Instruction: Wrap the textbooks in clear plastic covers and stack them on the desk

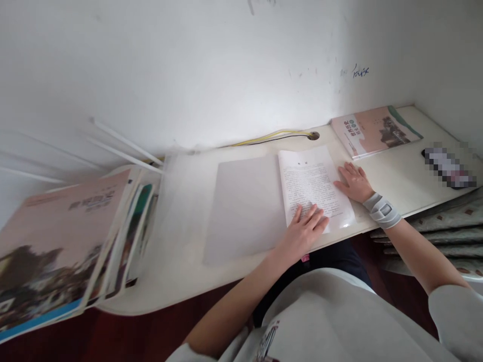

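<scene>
A printed sheet of paper (307, 183) lies on the white desk, its text too small to read. My left hand (305, 229) rests on the sheet's lower part with the fingers spread. Over the sheet's right edge lies my right hand (353, 182), flat and with the fingers apart; a grey band with a square buckle is round that wrist. Left of the sheet, and touching it, is a plain pale grey flat panel (245, 206). Neither hand grips anything.
A pink softcover textbook (372, 131) lies at the back right, with a pixelated phone (449, 167) beside it. Books stand in a row (64, 241) at the left end. Yellow and black cables (271, 134) run along the wall into a desk hole (313, 136).
</scene>
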The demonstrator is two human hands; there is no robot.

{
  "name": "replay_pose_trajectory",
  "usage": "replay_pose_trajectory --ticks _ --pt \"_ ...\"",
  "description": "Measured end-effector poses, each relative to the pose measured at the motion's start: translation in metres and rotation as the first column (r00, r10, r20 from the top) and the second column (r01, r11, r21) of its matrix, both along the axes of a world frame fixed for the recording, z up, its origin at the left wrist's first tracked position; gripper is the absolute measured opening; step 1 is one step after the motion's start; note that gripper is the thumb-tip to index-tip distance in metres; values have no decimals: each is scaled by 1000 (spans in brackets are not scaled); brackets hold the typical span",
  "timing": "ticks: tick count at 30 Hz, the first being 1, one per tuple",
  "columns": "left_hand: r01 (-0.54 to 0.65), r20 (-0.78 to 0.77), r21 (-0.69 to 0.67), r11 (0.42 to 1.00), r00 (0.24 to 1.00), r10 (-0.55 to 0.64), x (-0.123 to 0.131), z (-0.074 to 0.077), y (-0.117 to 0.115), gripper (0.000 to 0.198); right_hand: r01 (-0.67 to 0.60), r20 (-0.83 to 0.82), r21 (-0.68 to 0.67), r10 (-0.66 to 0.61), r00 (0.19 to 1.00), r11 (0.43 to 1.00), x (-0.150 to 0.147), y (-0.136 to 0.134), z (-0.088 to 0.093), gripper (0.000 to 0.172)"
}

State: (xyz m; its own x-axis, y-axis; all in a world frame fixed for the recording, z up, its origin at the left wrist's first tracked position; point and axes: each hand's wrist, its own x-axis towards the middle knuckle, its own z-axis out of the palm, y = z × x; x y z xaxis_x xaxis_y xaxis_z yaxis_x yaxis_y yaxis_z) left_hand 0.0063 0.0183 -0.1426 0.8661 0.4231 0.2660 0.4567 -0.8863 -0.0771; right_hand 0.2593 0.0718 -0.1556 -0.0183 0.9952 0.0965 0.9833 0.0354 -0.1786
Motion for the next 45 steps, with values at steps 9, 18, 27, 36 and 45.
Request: replay_pose_trajectory --ticks 9,18,27,36,45 --pt "-47 -51 -46 998 998 45 18 -2 1 35 -25 -16 29 26 1000 999 4 3 -6 65" --pt "-29 -94 -87 996 995 21 24 2 -1 38 -11 -34 -25 10 999 1000 2 2 -2 68" --pt "-292 -102 -100 951 954 282 4 -2 -19 51 28 -42 -42 -30 999 999 1 3 0 71" --pt "-248 -146 -124 961 962 230 13 -3 -15 45 14 -34 -44 -15 999 999 0 3 1 72" --pt "-149 -145 -236 960 983 117 13 3 -10 51 -16 -66 11 17 998 1000 4 4 -6 72"
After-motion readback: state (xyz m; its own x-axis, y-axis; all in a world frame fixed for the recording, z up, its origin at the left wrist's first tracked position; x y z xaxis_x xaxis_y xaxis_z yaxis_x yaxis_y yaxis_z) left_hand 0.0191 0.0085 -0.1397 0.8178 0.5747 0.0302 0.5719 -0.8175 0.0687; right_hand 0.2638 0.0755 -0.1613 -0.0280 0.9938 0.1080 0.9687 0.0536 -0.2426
